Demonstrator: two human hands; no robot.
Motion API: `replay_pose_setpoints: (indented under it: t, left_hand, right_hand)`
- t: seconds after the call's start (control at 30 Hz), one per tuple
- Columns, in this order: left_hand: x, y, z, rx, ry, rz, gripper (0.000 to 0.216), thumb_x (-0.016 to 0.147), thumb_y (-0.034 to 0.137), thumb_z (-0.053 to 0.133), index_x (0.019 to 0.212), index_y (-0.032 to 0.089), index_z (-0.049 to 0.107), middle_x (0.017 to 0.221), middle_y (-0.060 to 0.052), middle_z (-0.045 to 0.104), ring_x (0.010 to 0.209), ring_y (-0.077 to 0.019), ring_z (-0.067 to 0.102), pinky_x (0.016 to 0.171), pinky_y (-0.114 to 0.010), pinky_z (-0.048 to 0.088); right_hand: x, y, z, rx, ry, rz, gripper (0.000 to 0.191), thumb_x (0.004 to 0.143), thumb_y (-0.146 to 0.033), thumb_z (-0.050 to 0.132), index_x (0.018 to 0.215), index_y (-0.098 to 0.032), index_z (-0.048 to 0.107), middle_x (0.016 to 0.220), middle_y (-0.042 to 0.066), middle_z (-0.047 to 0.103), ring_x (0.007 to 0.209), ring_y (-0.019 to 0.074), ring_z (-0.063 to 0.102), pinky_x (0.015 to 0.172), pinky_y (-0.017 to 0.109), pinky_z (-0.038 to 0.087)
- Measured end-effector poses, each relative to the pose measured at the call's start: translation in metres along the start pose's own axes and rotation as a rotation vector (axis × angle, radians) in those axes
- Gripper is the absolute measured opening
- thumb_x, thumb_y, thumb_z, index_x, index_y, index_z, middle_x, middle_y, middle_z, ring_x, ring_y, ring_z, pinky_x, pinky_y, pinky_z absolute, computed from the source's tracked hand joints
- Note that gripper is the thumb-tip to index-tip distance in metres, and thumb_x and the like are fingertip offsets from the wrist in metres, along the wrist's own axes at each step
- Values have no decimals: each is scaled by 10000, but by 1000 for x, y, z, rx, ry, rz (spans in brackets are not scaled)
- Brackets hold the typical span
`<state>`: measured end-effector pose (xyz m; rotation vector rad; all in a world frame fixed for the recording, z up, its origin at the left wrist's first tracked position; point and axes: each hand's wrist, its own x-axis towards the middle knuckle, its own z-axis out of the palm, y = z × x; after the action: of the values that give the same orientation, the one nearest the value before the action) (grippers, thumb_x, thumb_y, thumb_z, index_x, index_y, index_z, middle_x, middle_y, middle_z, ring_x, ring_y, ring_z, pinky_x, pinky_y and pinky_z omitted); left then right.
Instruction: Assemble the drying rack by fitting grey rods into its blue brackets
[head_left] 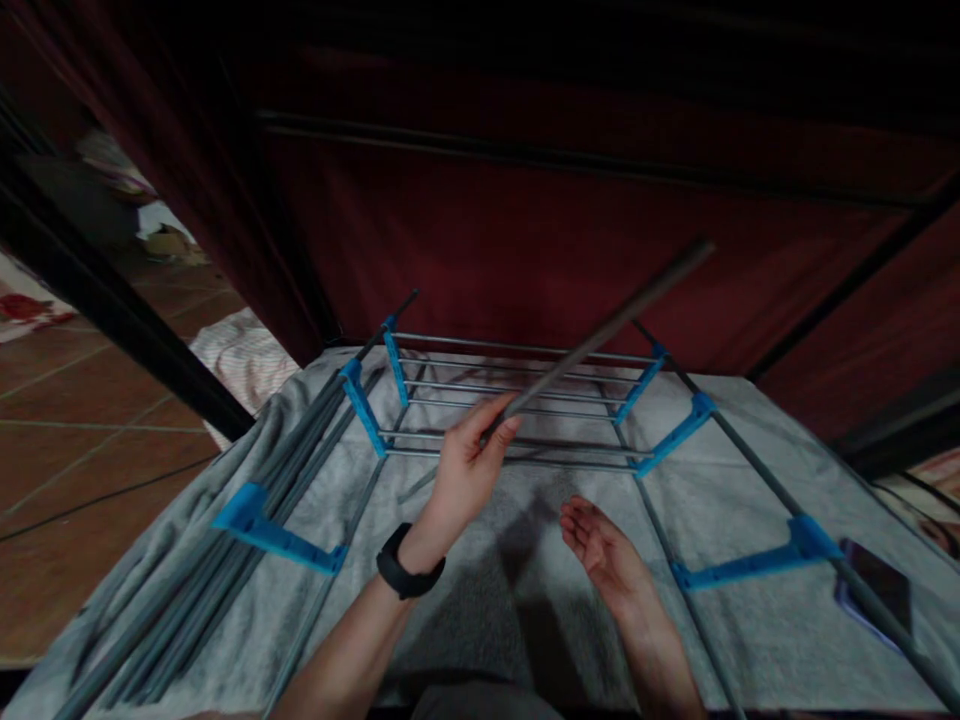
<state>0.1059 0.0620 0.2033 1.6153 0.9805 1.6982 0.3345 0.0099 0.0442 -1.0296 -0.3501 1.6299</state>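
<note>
My left hand (474, 462), with a black band on the wrist, is closed around a grey metal tube (600, 335). The tube slants up to the right, above a partly built rack of grey tubes and blue plastic brackets. My right hand (600, 550) hovers lower right of it, palm turned inward and fingers loosely curled, holding nothing. Several crossbars (525, 386) join the brackets at the rack's far end. Nearer to me, a left blue bracket (277, 535) and a right blue bracket (765, 565) have no crossbar between them.
Several loose grey tubes (217, 575) lie bundled along the left side on a grey blanket (750, 480). A phone (877, 590) rests at the right, partly under the rack's side tube. Dark red panels (487, 250) rise behind. Brown tiled floor (97, 440) shows at left.
</note>
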Motion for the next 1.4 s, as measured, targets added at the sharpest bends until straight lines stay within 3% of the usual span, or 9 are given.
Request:
replay_pose_setpoints:
  t: [0.2, 0.37, 0.57, 0.73, 0.93, 1.0, 1.17, 1.4]
  left_hand:
    - [-39, -31, 38, 236, -412, 20, 330, 1033, 277, 526, 1306, 275, 711, 1208, -81, 769, 1092, -240, 713, 985, -377, 553]
    - [-60, -43, 60, 446, -613, 60, 400, 1030, 186, 474, 1385, 258, 643, 1193, -85, 759, 1084, -244, 704, 977, -397, 552]
    - [-77, -51, 72, 539, -723, 91, 453, 1023, 155, 481, 1442, 296, 578, 1094, -54, 743, 1026, -215, 692, 964, -369, 535]
    - [-81, -59, 72, 631, -771, 119, 496, 973, 85, 504, 1433, 258, 568, 1085, -64, 729, 1027, -222, 681, 966, -371, 525]
    - [-81, -67, 72, 701, -797, 134, 439, 971, 73, 508, 1379, 211, 595, 1073, -69, 731, 1018, -222, 681, 966, -373, 517]
    - [-84, -70, 72, 727, -802, 143, 444, 971, 70, 507, 1383, 213, 590, 1074, -63, 731, 1033, -219, 679, 981, -376, 512]
    - [-91, -83, 55, 801, -816, 106, 449, 955, 44, 509, 1354, 220, 614, 1104, -62, 738, 1050, -213, 681, 996, -372, 504]
    - [-95, -109, -18, 1009, -711, -85, 403, 990, 85, 485, 1331, 226, 647, 1165, -79, 743, 1069, -221, 681, 994, -386, 494]
  right_hand:
    - [-3, -7, 4, -3, 13, -64, 358, 711, -294, 870, 1033, -200, 746, 991, 60, 792, 899, 185, 742, 830, 315, 600]
    - [-10, -25, 3, 7, 81, -172, 331, 684, -307, 882, 973, -229, 741, 972, 51, 790, 901, 189, 741, 815, 315, 607]
    - [-17, -36, -9, -32, 143, -249, 233, 707, -267, 844, 919, -234, 752, 971, 35, 788, 878, 172, 738, 830, 316, 601]
    - [-26, -42, -11, -43, 182, -286, 251, 695, -283, 854, 928, -247, 768, 997, 32, 788, 878, 170, 740, 830, 311, 595]
    - [-50, -58, -8, -139, 162, -403, 333, 732, -329, 858, 1050, -272, 777, 1162, 55, 773, 1018, 199, 732, 915, 351, 594]
    - [-52, -61, -10, -167, 168, -439, 279, 770, -356, 841, 1031, -282, 777, 1180, 42, 766, 1040, 188, 723, 955, 362, 587]
    - [-41, -63, -20, -154, 278, -472, 181, 746, -373, 875, 844, -279, 754, 1065, -7, 767, 966, 148, 719, 941, 320, 595]
    - [-25, -52, -13, -142, 259, -423, 217, 740, -372, 881, 848, -252, 736, 1069, 7, 762, 986, 153, 724, 974, 348, 597]
